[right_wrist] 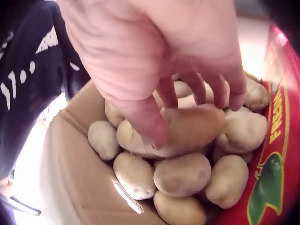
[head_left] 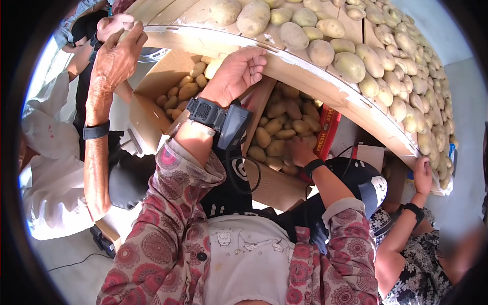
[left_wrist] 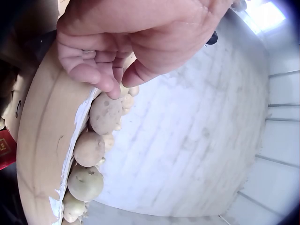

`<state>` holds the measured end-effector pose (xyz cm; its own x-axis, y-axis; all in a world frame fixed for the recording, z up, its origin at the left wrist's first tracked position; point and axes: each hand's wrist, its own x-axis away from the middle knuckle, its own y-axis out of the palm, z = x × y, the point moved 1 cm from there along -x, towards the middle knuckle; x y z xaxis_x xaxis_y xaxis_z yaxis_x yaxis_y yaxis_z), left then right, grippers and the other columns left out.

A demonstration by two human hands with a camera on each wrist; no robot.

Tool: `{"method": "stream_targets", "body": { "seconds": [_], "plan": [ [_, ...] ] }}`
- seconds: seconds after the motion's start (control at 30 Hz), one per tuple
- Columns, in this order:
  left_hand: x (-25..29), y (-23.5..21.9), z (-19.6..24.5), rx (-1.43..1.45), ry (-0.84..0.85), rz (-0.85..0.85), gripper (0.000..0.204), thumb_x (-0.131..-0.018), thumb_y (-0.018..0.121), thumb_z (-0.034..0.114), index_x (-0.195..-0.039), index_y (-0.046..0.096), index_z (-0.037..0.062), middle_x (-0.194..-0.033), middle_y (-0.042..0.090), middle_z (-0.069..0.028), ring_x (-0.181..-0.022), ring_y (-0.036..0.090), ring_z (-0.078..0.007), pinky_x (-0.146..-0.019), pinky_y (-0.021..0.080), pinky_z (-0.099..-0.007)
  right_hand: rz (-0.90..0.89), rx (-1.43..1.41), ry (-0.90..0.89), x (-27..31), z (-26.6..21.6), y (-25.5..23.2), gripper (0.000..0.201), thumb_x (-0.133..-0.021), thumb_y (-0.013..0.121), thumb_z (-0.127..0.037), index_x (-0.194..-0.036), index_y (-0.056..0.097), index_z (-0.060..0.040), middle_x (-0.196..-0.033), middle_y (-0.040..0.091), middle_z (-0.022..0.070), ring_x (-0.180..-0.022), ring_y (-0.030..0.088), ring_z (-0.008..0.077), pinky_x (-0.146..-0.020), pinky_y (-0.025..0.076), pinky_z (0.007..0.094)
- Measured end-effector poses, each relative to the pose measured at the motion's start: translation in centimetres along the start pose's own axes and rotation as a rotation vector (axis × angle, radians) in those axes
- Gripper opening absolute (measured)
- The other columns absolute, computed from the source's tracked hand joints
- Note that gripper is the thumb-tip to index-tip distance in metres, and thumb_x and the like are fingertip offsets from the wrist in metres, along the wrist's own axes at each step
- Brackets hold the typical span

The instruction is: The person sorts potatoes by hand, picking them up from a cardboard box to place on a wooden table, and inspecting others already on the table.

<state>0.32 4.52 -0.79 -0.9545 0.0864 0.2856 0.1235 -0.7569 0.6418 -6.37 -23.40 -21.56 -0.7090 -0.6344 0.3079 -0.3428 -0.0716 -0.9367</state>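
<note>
My left hand (head_left: 238,75) is at the front edge of the wooden sorting table (head_left: 316,87), fingers loosely curled and nothing between them. In the left wrist view its fingertips are right at a potato (left_wrist: 106,114) in the row along the edge. Down inside a cardboard box (head_left: 272,189), my right hand (head_left: 301,151) grips a long potato (right_wrist: 194,127). The thumb lies on its near side and the fingers reach over its far side. Several other potatoes (right_wrist: 182,174) lie beneath and around it.
Many potatoes (head_left: 394,86) cover the table's right side. A second carton (head_left: 161,77) of potatoes stands to the left, and a red printed box panel (head_left: 328,133) borders mine. Another person's hand (head_left: 118,53) is at left; another hand (head_left: 422,175) touches the right edge.
</note>
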Motion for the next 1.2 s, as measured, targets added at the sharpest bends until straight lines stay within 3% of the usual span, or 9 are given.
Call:
{"method": "stream_targets", "body": {
  "seconds": [0.4, 0.53, 0.63, 0.7, 0.73, 0.8, 0.9, 0.97, 1.2],
  "plan": [
    [-0.1, 0.0, -0.5, -0.017, 0.006, 0.011, 0.012, -0.089, 0.054, 0.016, -0.093, 0.060, 0.0058, -0.070, 0.059, 0.0022, -0.060, 0.054, -0.0065, -0.054, 0.046, -0.0190, -0.297, -0.173, -0.066, 0.0, -1.1, 0.0, 0.037, -0.062, 0.066, -0.026, -0.092, 0.065, -0.0030, -0.090, 0.064, 0.0206, -0.088, 0.062, 0.0358, -0.075, 0.051, 0.0433],
    [-0.4, 0.1, -1.1, -0.015, -0.026, -0.014, 0.012, -0.089, 0.053, 0.016, -0.093, 0.060, 0.0060, -0.070, 0.060, 0.0019, -0.059, 0.054, -0.0067, -0.054, 0.046, -0.0191, -0.388, -0.148, -0.021, 1.5, -3.7, -4.6, 0.040, -0.063, 0.067, -0.030, -0.090, 0.065, -0.0012, -0.092, 0.063, 0.0222, -0.087, 0.061, 0.0377, -0.075, 0.050, 0.0420],
    [-0.7, 0.5, -1.2, -0.015, -0.032, 0.010, 0.012, -0.090, 0.053, 0.015, -0.093, 0.059, 0.0063, -0.070, 0.060, 0.0019, -0.059, 0.055, -0.0069, -0.054, 0.047, -0.0191, -0.343, -0.348, 0.133, -0.1, -2.6, -7.1, 0.043, -0.066, 0.067, -0.031, -0.093, 0.063, 0.0025, -0.089, 0.065, 0.0197, -0.084, 0.064, 0.0312, -0.073, 0.050, 0.0385],
    [-0.7, 0.6, -1.5, -0.022, -0.052, 0.014, 0.011, -0.089, 0.053, 0.015, -0.093, 0.059, 0.0066, -0.069, 0.060, 0.0022, -0.059, 0.055, -0.0068, -0.054, 0.047, -0.0189, -0.218, -1.075, 0.013, 0.0, -2.2, -9.9, 0.042, -0.074, 0.063, -0.029, -0.099, 0.060, 0.0047, -0.091, 0.064, 0.0146, -0.084, 0.063, 0.0220, -0.074, 0.048, 0.0337],
    [-0.5, 0.6, -1.8, -0.028, -0.047, 0.011, 0.011, -0.089, 0.053, 0.015, -0.093, 0.059, 0.0066, -0.069, 0.060, 0.0022, -0.059, 0.055, -0.0068, -0.054, 0.047, -0.0189, -0.211, -1.075, 0.009, 0.5, -2.4, -11.7, 0.042, -0.074, 0.063, -0.029, -0.099, 0.060, 0.0047, -0.091, 0.064, 0.0146, -0.084, 0.063, 0.0220, -0.074, 0.048, 0.0337],
    [-0.7, 0.8, -2.1, -0.033, -0.042, 0.026, 0.011, -0.089, 0.052, 0.015, -0.093, 0.059, 0.0067, -0.069, 0.060, 0.0020, -0.059, 0.055, -0.0068, -0.053, 0.047, -0.0188, -0.106, -1.610, -0.106, 1.5, -2.8, -16.2, 0.038, -0.081, 0.059, -0.027, -0.106, 0.056, 0.0024, -0.097, 0.062, 0.0113, -0.088, 0.060, 0.0157, -0.078, 0.048, 0.0301],
    [-0.2, 1.6, -2.8, -0.097, -0.058, 0.026, 0.011, -0.089, 0.052, 0.015, -0.094, 0.059, 0.0069, -0.070, 0.061, 0.0011, -0.060, 0.056, -0.0068, -0.052, 0.047, -0.0188, 0.037, -2.182, -0.389, 2.9, -4.0, -20.5, 0.041, -0.088, 0.054, -0.035, -0.112, 0.049, -0.0021, -0.099, 0.060, 0.0139, -0.093, 0.060, 0.0246, -0.084, 0.049, 0.0365],
    [-0.1, 2.2, -3.3, -0.118, -0.108, -0.055, 0.015, -0.091, 0.049, 0.017, -0.095, 0.058, 0.0062, -0.073, 0.062, -0.0006, -0.063, 0.060, -0.0103, -0.055, 0.049, -0.0207, 0.203, -2.325, -0.328, 3.2, -3.9, -21.7, 0.049, -0.087, 0.051, -0.045, -0.112, 0.047, -0.0038, -0.103, 0.057, 0.0169, -0.097, 0.058, 0.0311, -0.088, 0.047, 0.0448],
    [1.9, 6.9, -4.7, -0.316, -0.357, -0.319, 0.031, -0.093, 0.045, 0.031, -0.106, 0.054, 0.0030, -0.092, 0.063, -0.0090, -0.077, 0.064, -0.0169, -0.064, 0.053, -0.0259, 0.613, -2.468, -0.202, 2.0, -2.7, -22.5, 0.029, -0.090, 0.053, -0.032, -0.105, 0.050, -0.0072, -0.102, 0.057, 0.0110, -0.101, 0.056, 0.0263, -0.089, 0.045, 0.0391]
  ]
}}
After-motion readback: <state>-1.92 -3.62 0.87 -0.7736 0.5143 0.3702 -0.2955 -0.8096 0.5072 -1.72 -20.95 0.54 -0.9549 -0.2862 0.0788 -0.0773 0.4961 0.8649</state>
